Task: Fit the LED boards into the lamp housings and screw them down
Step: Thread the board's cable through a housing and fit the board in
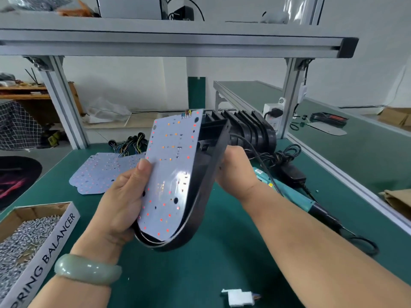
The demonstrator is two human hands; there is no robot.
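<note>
**Board half in, not seated, no screws driven**

Nearest you, a small white plastic connector (239,297) lies loose on the green desk (222,263).

Left of it, the open cardboard box lettered "SPRING BALANCER" (57,241) holds a heap of small silver screws (20,243). It sits close to your left hand (120,196), handy for the fixing step.

That hand has its thumb (144,167) flat on the edge of the white round-ended LED board (171,174), pinching it against the black finned lamp housing (202,190).

Your right hand (235,167) grips the housing's back. Its fingers are hidden behind it, so I can't tell how far they wrap.

You hold the assembly in the air above the desk, tilted toward you, likely so you can check the rim. The board's round end is tucked inside the rim. The top end, with its coloured wires, stands proud.

My read is that you are mid-fit, and the board needs pressing flat before any screws go in.

The teal electric screwdriver (295,195) lies on the desk under your right forearm.

Further back, more white LED boards (102,174) lie flat on the desk, with a bundle of black wire leads (129,144) behind them.
</note>
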